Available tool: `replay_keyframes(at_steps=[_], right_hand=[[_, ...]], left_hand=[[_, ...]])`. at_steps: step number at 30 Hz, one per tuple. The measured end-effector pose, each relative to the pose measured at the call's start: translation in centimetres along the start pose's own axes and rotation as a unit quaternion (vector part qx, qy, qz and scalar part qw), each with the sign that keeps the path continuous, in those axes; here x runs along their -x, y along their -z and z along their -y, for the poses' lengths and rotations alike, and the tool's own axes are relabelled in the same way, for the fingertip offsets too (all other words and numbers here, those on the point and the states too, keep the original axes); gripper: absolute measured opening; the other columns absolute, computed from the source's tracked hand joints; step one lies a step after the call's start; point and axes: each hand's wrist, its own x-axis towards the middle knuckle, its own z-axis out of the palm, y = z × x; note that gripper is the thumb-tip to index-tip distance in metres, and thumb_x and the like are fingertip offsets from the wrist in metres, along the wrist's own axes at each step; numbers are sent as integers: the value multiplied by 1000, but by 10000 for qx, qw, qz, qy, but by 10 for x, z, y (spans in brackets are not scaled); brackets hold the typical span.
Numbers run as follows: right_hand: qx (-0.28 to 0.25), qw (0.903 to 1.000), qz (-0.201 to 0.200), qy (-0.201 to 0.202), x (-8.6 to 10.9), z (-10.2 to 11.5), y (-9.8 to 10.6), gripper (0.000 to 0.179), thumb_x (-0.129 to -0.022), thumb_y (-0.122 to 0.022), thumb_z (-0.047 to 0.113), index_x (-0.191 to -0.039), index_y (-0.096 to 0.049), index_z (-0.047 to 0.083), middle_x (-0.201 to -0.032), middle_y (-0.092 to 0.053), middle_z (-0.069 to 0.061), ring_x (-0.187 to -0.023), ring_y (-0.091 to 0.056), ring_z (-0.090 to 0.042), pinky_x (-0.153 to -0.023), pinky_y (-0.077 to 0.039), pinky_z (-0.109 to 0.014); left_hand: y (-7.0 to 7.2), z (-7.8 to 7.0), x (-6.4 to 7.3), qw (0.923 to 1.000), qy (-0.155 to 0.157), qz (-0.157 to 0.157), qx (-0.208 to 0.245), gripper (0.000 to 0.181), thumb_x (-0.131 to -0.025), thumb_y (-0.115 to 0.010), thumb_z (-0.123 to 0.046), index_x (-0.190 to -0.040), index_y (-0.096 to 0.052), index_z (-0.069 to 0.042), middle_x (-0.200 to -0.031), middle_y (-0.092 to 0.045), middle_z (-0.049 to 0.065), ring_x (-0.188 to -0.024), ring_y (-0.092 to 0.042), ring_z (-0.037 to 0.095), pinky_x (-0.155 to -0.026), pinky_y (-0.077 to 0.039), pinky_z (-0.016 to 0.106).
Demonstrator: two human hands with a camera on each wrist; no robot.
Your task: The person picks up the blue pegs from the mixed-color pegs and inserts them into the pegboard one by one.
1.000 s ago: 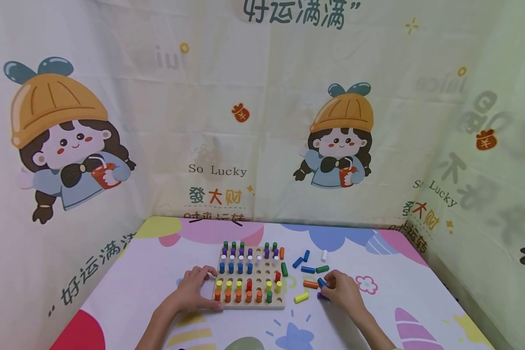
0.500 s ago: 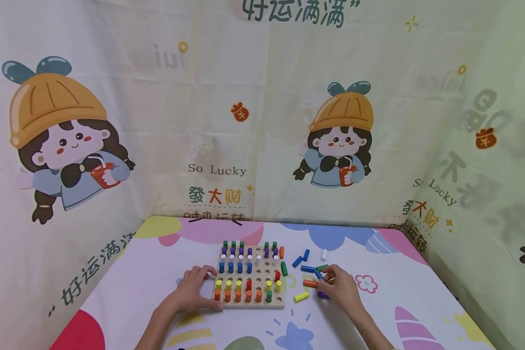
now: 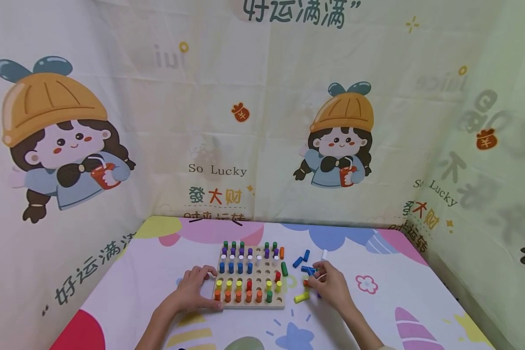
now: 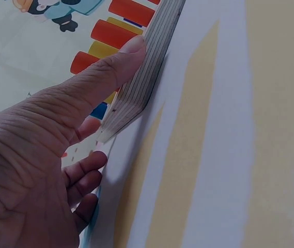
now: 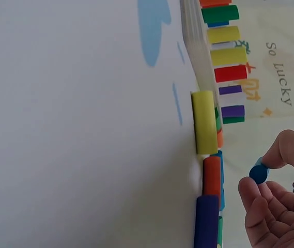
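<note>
A wooden pegboard (image 3: pixel 253 306) lies in front of me with rows of coloured pegs standing in its holes. My left hand (image 3: pixel 192 291) grips its left front corner. In the left wrist view the thumb (image 4: pixel 131 54) lies against the layered wooden side (image 4: pixel 149 77), the other fingers bent at the adjoining side. Right of the board, my right hand (image 3: pixel 334 287) pinches a blue peg (image 5: pixel 259 174) between thumb and index finger. It is above the loose pegs, partly covering an orange peg (image 3: pixel 306 283) and a purple peg (image 5: pixel 206 221).
Loose pegs lie right of the board: a yellow peg (image 3: pixel 301 297), a green peg (image 3: pixel 284 269), an orange peg (image 3: pixel 282 253), a white peg (image 3: pixel 324 254) and several blue ones. A patterned cloth (image 3: pixel 245 330) covers the table, with printed curtains (image 3: pixel 271 146) around it.
My right hand has moved left and slightly away from me with the blue peg, over the loose pegs. The left hand and the pegboard have stayed put.
</note>
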Motion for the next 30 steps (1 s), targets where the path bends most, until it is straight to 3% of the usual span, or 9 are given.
replay_keyframes(at_steps=[8, 30], right_hand=[[-197, 9991, 2, 387, -1, 9, -9, 37, -82, -78, 5, -116, -64, -2, -82, -62, 0, -76, -58, -14, -67, -50, -23], [-682, 9951, 407, 589, -4, 37, -34, 20, -87, -73, 3, -106, -68, 5, -92, -65, -2, -84, -61, -16, -79, -54, -25]], left_hand=[[-1, 2, 0, 10000, -1, -9, -4, 76, -63, -95, -53, -120, -53, -25, -121, -51, 8, -113, -41, 33, -95, -39, 61], [-1, 2, -2, 10000, -48, -4, 7, 80, -64, -94, -55, -124, -53, -23, -121, -53, 5, -113, -42, 30, -96, -40, 62]])
